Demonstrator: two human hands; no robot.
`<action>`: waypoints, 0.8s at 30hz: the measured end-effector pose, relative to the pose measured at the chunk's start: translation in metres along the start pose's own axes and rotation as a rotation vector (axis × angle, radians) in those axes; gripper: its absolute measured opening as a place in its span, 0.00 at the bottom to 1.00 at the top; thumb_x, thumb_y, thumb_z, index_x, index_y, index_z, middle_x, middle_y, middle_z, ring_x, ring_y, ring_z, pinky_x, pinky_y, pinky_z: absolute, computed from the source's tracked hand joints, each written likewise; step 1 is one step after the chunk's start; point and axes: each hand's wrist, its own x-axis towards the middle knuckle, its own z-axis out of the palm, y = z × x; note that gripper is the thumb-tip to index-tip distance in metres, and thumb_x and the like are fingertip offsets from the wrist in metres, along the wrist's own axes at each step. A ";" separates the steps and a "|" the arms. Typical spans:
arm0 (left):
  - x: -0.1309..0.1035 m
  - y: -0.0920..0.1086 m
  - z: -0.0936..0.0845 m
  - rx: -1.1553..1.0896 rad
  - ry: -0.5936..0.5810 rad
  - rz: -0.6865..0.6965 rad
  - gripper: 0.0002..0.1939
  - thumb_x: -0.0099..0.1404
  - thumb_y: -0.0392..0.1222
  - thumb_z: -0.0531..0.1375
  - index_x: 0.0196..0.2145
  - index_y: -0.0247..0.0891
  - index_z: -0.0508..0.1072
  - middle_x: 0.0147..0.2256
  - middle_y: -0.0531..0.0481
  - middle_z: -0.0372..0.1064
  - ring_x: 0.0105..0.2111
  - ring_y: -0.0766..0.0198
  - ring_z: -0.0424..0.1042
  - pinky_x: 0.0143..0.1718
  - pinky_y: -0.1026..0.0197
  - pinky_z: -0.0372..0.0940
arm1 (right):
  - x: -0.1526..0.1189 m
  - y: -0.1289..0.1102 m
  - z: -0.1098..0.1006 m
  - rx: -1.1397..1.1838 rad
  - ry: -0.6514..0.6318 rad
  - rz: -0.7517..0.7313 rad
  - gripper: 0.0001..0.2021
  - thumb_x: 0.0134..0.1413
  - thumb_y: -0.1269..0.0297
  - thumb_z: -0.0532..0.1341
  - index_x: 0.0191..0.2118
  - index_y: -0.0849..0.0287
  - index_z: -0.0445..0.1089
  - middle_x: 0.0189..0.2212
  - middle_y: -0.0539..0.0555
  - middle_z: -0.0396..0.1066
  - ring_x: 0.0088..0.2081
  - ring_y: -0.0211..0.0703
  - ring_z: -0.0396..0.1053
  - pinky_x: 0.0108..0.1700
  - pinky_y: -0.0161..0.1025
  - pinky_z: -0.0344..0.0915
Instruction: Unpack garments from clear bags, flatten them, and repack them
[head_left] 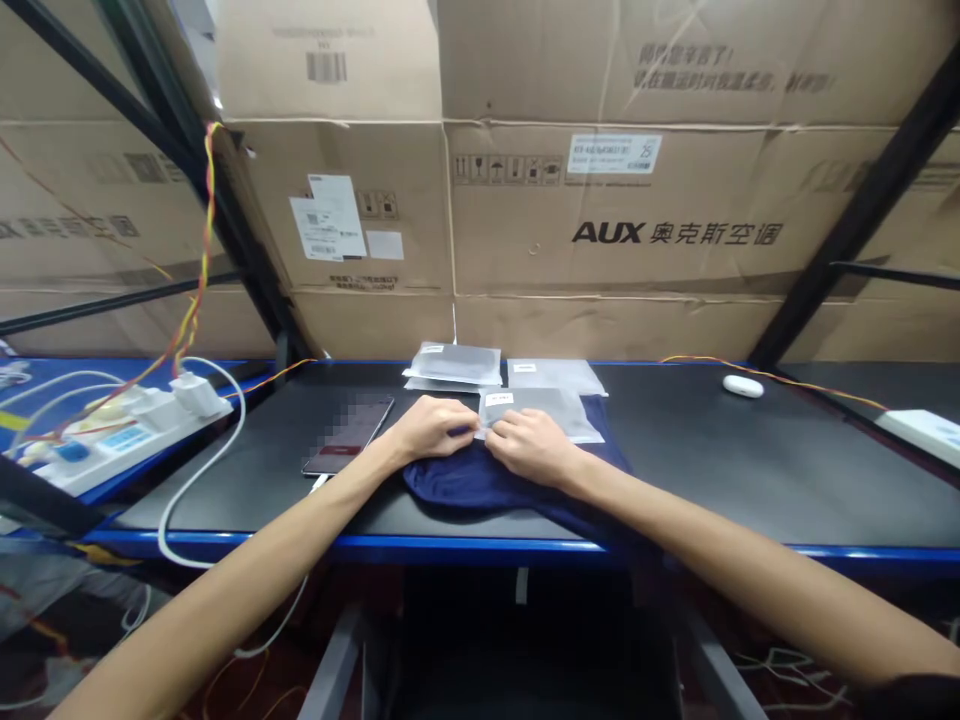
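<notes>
A translucent packet [559, 405] with a small white label lies over a dark blue cloth [457, 483] at the middle of the table. My left hand [437, 427] is closed at the packet's left end, its fingertips pinched at the edge. Beside it, my right hand [531, 445] has its fingers curled over the packet's lower left part, with the wrist above the cloth. Behind the hands are a small stack of similar packets [454, 364] and another single packet [551, 376].
A phone [349, 435] with a white cable lies left of my left hand. Power strips [124, 430] with plugs and wires stand at far left, another [926, 433] at far right. A white oval case [742, 386] sits back right. Cardboard [600, 270] and black posts rise behind.
</notes>
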 end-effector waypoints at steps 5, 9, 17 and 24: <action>-0.001 -0.007 -0.002 0.055 0.032 -0.013 0.05 0.63 0.36 0.59 0.33 0.39 0.75 0.36 0.50 0.78 0.35 0.63 0.78 0.37 0.66 0.68 | -0.034 0.018 -0.004 -0.081 0.096 0.037 0.13 0.67 0.72 0.51 0.37 0.61 0.73 0.39 0.57 0.77 0.38 0.43 0.70 0.35 0.38 0.59; 0.000 -0.009 -0.005 0.104 0.044 -0.047 0.04 0.61 0.35 0.59 0.31 0.39 0.74 0.37 0.51 0.78 0.36 0.63 0.77 0.38 0.65 0.68 | -0.073 0.037 -0.006 -0.145 0.251 0.059 0.12 0.67 0.69 0.54 0.37 0.59 0.74 0.41 0.54 0.78 0.38 0.41 0.72 0.34 0.37 0.59; 0.003 -0.007 -0.009 0.186 -0.024 -0.148 0.05 0.61 0.36 0.59 0.34 0.41 0.75 0.38 0.51 0.78 0.40 0.62 0.76 0.36 0.65 0.67 | -0.115 0.060 -0.006 -0.192 0.393 0.114 0.09 0.66 0.69 0.57 0.37 0.58 0.75 0.37 0.51 0.80 0.35 0.38 0.74 0.35 0.35 0.61; 0.009 0.011 -0.013 0.147 0.133 -0.149 0.16 0.57 0.25 0.53 0.37 0.39 0.75 0.37 0.50 0.76 0.41 0.60 0.74 0.41 0.60 0.69 | -0.106 0.059 -0.004 -0.149 0.420 0.186 0.12 0.64 0.68 0.57 0.31 0.57 0.75 0.28 0.49 0.78 0.29 0.36 0.72 0.34 0.34 0.59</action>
